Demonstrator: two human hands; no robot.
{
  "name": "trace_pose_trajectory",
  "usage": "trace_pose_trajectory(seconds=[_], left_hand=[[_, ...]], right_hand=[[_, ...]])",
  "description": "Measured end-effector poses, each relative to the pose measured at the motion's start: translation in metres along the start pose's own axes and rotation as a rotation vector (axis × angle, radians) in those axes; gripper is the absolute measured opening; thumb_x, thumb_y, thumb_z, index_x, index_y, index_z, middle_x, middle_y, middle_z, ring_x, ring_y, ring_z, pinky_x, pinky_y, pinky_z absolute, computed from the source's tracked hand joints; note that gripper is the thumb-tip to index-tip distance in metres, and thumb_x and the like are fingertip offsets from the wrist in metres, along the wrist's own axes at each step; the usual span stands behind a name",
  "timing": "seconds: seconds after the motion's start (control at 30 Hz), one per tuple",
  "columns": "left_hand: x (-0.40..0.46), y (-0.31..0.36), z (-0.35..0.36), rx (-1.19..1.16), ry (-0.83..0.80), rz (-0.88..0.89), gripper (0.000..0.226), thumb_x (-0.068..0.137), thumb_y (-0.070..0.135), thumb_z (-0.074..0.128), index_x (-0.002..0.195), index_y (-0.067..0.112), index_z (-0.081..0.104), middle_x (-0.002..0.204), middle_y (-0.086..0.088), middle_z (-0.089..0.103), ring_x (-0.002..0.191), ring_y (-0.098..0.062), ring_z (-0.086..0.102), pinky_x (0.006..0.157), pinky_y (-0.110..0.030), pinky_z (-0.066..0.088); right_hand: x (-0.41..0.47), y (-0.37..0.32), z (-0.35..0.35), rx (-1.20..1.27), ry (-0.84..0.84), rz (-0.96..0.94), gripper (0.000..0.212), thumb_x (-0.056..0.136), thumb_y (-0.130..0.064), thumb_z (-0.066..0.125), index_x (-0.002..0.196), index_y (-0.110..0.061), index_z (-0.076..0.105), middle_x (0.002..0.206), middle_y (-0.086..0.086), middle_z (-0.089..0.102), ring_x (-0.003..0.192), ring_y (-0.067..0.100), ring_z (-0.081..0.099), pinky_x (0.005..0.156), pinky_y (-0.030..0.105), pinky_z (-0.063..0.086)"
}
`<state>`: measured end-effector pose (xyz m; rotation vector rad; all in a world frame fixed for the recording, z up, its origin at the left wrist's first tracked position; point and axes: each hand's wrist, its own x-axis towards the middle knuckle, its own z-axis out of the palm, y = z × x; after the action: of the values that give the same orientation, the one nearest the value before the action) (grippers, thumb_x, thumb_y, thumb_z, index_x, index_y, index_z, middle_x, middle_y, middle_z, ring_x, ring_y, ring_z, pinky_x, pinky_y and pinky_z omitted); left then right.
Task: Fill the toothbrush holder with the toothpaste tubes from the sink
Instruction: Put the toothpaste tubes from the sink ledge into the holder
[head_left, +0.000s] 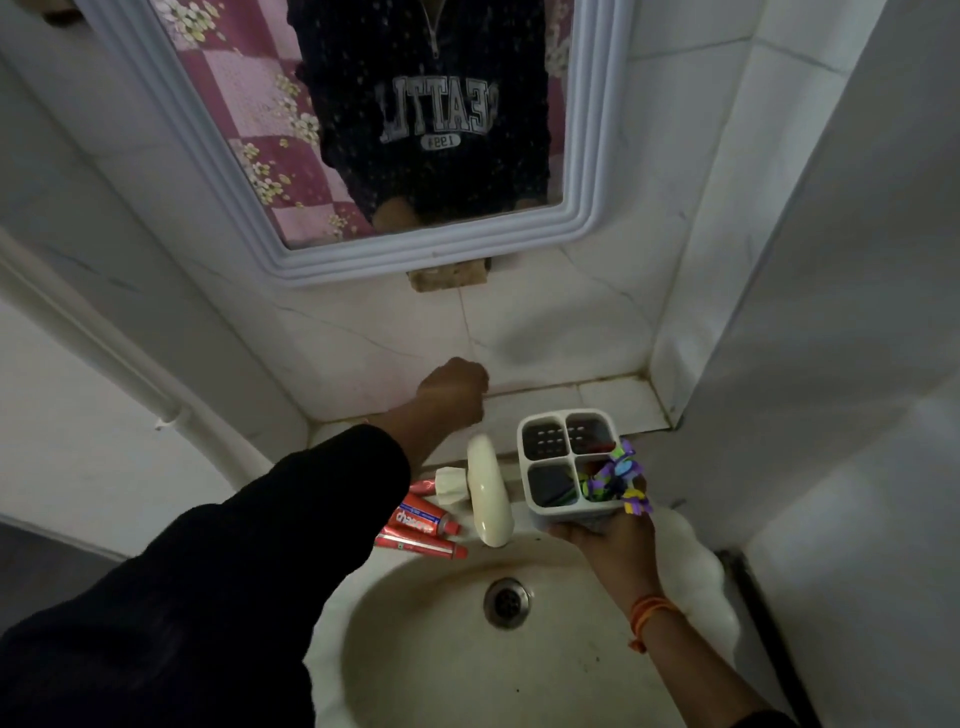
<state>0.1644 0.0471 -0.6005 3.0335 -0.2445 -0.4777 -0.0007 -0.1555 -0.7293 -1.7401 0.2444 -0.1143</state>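
Observation:
My right hand (610, 535) grips a white four-compartment toothbrush holder (524, 467) from below, held over the sink's back right rim. One compartment carries a purple and green toothbrush (618, 478); something red shows in the far right one. Red toothpaste tubes (423, 525) lie on the sink's back rim left of the tap, partly hidden by my left sleeve. My left hand (454, 389) is raised against the tiled wall above the tap, fingers curled into a fist, nothing visible in it.
A cream tap (488, 493) with a knob juts over the basin (441, 649), whose drain (506, 603) sits mid-bowl. A white-framed mirror (395, 254) hangs above. A tiled ledge (613, 400) runs behind the sink; walls close in on the right.

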Motion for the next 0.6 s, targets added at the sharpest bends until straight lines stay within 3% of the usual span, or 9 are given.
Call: trace_pose_trajectory(seconds=[0.07, 0.2, 0.27, 0.4, 0.47, 0.57, 0.6], left_hand=[[0.005, -0.018, 0.018, 0.119, -0.040, 0.008, 0.048, 0.088, 0.015, 0.069, 0.135, 0.011, 0.059, 0.133, -0.015, 0.056, 0.123, -0.035, 0.061, 0.098, -0.043, 0.054], [0.010, -0.037, 0.046, 0.250, -0.057, 0.033, 0.029, 0.095, 0.012, 0.060, 0.124, 0.009, 0.064, 0.129, -0.014, 0.060, 0.122, -0.034, 0.057, 0.094, -0.043, 0.054], [0.012, -0.040, 0.051, 0.277, -0.038, 0.044, 0.027, 0.097, 0.009, 0.057, 0.123, 0.009, 0.064, 0.128, -0.012, 0.060, 0.126, -0.032, 0.051, 0.091, -0.041, 0.052], [0.014, -0.045, 0.050, 0.334, 0.042, 0.135, 0.047, 0.091, 0.021, 0.067, 0.135, 0.012, 0.055, 0.135, -0.013, 0.054, 0.131, -0.034, 0.046, 0.092, -0.042, 0.051], [0.012, -0.042, 0.043, 0.285, 0.061, 0.169, 0.058, 0.086, 0.032, 0.070, 0.138, 0.016, 0.049, 0.137, -0.015, 0.050, 0.123, -0.034, 0.051, 0.090, -0.042, 0.049], [0.003, -0.026, 0.019, 0.158, 0.054, 0.242, 0.060, 0.085, 0.039, 0.070, 0.136, 0.020, 0.045, 0.132, -0.013, 0.044, 0.089, -0.028, 0.059, 0.072, -0.036, 0.046], [0.000, -0.019, 0.008, 0.148, 0.068, 0.275, 0.062, 0.084, 0.038, 0.072, 0.137, 0.021, 0.044, 0.131, -0.012, 0.045, 0.085, -0.027, 0.060, 0.071, -0.035, 0.048]], right_hand=[[0.001, 0.000, 0.000, -0.005, -0.001, -0.006, 0.093, 0.049, -0.018, 0.104, 0.132, -0.017, 0.061, 0.125, -0.007, 0.073, 0.117, -0.006, 0.066, 0.096, 0.015, 0.054], [0.002, 0.004, 0.000, -0.013, -0.005, -0.029, 0.091, 0.051, -0.012, 0.103, 0.131, -0.009, 0.062, 0.124, -0.002, 0.074, 0.115, -0.006, 0.067, 0.093, 0.008, 0.052], [0.002, 0.004, 0.000, -0.005, -0.016, -0.021, 0.091, 0.051, -0.014, 0.104, 0.132, -0.010, 0.062, 0.125, -0.002, 0.074, 0.117, 0.000, 0.068, 0.093, 0.010, 0.054], [0.004, 0.005, 0.000, 0.012, -0.026, -0.032, 0.088, 0.051, -0.004, 0.102, 0.130, -0.003, 0.062, 0.124, 0.002, 0.074, 0.113, -0.005, 0.069, 0.088, 0.007, 0.054], [0.004, 0.006, 0.000, 0.012, -0.034, -0.042, 0.087, 0.052, -0.001, 0.101, 0.129, 0.000, 0.062, 0.123, 0.004, 0.074, 0.110, -0.009, 0.069, 0.086, 0.005, 0.053], [0.003, 0.006, 0.000, 0.018, -0.032, -0.023, 0.087, 0.053, -0.006, 0.101, 0.130, -0.004, 0.062, 0.124, 0.002, 0.074, 0.113, -0.004, 0.069, 0.090, 0.009, 0.055], [0.002, 0.004, 0.000, 0.020, -0.028, -0.029, 0.087, 0.053, -0.006, 0.101, 0.131, -0.004, 0.062, 0.124, 0.000, 0.074, 0.113, -0.004, 0.069, 0.091, 0.009, 0.054]])
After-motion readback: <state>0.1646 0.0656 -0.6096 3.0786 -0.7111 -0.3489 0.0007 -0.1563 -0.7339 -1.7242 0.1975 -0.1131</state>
